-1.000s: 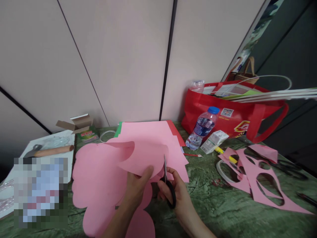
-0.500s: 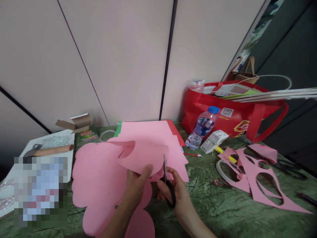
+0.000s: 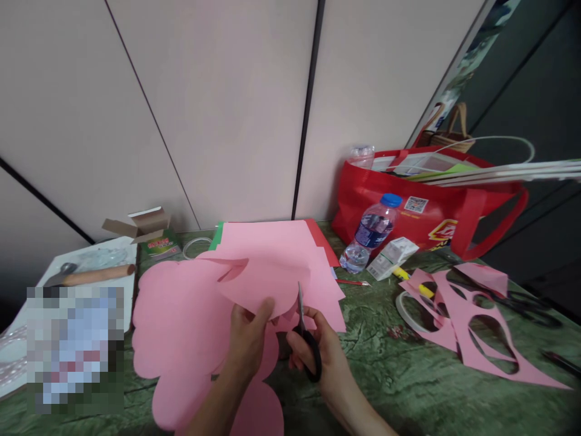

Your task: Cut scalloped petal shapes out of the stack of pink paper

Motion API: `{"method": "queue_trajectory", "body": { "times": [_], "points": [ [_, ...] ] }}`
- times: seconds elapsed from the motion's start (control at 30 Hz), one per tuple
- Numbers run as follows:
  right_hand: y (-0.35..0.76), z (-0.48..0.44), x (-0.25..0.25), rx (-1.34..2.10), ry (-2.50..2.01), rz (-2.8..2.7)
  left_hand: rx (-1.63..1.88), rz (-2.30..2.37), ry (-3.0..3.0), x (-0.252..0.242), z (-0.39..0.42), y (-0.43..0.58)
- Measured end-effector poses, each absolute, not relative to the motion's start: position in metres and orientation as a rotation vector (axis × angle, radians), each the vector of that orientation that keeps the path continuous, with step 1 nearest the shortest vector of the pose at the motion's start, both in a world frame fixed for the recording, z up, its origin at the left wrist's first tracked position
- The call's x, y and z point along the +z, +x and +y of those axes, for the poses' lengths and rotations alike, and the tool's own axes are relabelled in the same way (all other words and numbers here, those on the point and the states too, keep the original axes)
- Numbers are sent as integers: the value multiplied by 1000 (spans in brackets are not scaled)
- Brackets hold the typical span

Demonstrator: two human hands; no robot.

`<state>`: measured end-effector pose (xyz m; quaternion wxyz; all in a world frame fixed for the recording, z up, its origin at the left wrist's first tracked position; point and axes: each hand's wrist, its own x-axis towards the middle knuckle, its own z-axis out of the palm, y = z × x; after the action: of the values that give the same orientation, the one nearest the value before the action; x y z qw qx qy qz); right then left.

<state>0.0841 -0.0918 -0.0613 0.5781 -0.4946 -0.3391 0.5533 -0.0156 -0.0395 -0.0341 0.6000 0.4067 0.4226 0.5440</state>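
Observation:
My left hand (image 3: 249,327) pinches the lower edge of a curved sheet of pink paper (image 3: 267,281), thumb on top and fingers underneath. In my right hand (image 3: 320,345) is a pair of black-handled scissors (image 3: 311,354), blades pointing up and away at the sheet's right edge. The handle loops are around my fingers. Beneath and left of my left hand lie large pink scalloped paper shapes (image 3: 181,315). Behind the held sheet is a stack of pink paper (image 3: 267,236), with green and red sheets showing at its sides.
Right of the stack stand a water bottle (image 3: 374,233), a small white carton (image 3: 393,258) and a red bag (image 3: 413,194). Pink paper offcuts (image 3: 463,327) and a tape roll (image 3: 403,312) lie at right. On the left are an opened box (image 3: 158,242) and a wooden-handled hammer (image 3: 97,275).
The scissors' blades have shifted slightly left along the paper's edge. My left thumb and the held sheet have moved a little; both grips stay the same.

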Motion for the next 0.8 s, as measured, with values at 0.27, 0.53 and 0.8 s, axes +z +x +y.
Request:
{"method": "queue_trajectory", "body": {
  "times": [0.27, 0.53, 0.8],
  "points": [
    [79, -94, -61, 1311, -1147, -790, 1255, 916, 1006, -37, -44, -11],
    [82, -90, -65, 1320, -1100, -730, 1180, 993, 1012, -35, -45, -12],
    [84, -90, -52, 1325, -1017, -612, 1183, 1049, 1035, -29, -49, -7]
  ]
}}
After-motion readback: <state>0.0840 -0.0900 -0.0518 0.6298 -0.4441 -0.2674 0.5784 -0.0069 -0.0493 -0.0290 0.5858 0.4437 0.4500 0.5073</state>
